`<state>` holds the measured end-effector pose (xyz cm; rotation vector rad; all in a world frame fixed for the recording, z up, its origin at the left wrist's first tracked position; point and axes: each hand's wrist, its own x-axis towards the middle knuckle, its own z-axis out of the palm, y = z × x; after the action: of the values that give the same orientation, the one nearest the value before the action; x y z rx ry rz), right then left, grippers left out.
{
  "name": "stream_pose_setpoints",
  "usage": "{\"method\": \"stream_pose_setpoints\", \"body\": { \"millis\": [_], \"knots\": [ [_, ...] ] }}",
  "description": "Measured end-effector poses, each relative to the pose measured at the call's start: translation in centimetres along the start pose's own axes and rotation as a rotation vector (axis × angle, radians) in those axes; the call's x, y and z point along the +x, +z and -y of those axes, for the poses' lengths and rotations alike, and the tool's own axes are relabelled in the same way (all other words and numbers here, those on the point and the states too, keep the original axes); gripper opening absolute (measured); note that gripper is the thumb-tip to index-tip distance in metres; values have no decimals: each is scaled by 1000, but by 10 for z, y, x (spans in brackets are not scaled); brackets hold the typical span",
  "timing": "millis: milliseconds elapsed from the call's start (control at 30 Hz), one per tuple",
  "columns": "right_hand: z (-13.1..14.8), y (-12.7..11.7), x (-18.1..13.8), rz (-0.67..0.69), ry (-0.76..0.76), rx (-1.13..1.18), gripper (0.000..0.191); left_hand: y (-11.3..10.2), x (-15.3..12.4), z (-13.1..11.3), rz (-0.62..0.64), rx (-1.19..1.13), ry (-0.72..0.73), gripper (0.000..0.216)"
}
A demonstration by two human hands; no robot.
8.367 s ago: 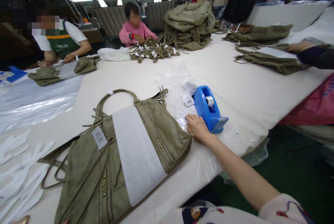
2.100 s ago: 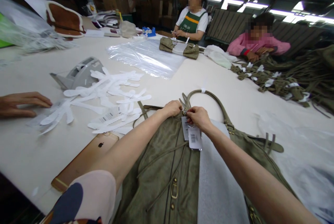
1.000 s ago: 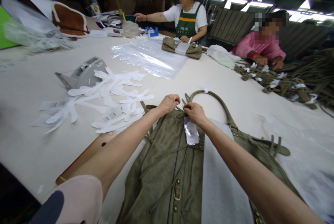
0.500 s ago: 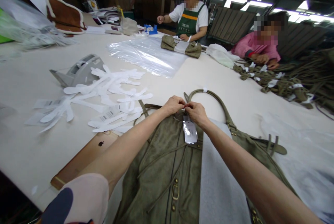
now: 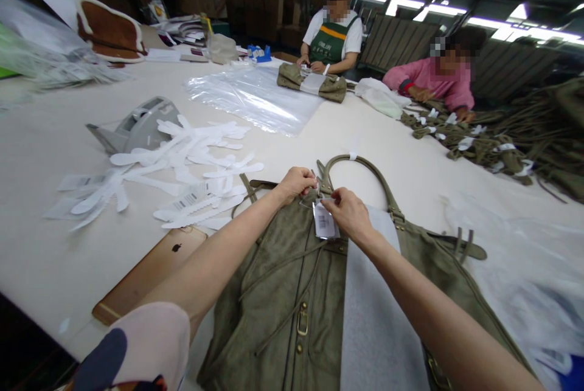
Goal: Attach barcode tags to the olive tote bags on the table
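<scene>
An olive green handbag [image 5: 283, 294] lies flat on the white table [image 5: 55, 257] in front of me, a white foam band [image 5: 378, 318] wrapped around its middle. My left hand [image 5: 296, 183] pinches the bag's top edge by the base of the curved handle [image 5: 360, 166]. My right hand [image 5: 349, 214] grips a small barcode tag in a clear sleeve [image 5: 324, 225] that hangs at the same spot. The two hands are a few centimetres apart.
White paper strips and labels [image 5: 182, 160] and a grey tape dispenser [image 5: 141, 126] lie to the left. A gold phone [image 5: 150, 272] rests beside my left arm. Clear plastic sheets [image 5: 255, 99] lie further back, where two other people handle olive bags and straps [image 5: 474, 141].
Since half a second ago my right hand has pulled slightly toward me with the tag, parting from my left hand. Earlier I turned left, away from the blue tape dispenser.
</scene>
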<state>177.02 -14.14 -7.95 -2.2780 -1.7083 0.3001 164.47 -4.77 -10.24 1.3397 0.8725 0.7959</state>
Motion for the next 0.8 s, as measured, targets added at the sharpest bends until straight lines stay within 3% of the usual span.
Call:
{"method": "stream_pose_setpoints", "body": {
  "millis": [100, 233, 367, 567, 700, 800],
  "knots": [
    [-2, 6, -16, 67, 57, -35, 42, 1, -2, 1, 22, -109, -22, 6],
    [1, 12, -19, 80, 119, -6, 41, 4, -7, 0, 2, -140, -38, 10],
    [4, 12, -14, 91, 178, 45, 37, 5, -17, -2, -43, 17, -63, 8],
    [2, 9, -19, -64, 102, 47, 44, 1, -30, -8, -45, 299, -108, 11],
    [3, 10, -21, 72, 132, 42, 38, -2, -31, -12, -50, 478, -127, 12],
    [8, 12, -20, 81, 185, 52, 40, -1, -32, -17, -36, 576, -131, 9]
  ]
}}
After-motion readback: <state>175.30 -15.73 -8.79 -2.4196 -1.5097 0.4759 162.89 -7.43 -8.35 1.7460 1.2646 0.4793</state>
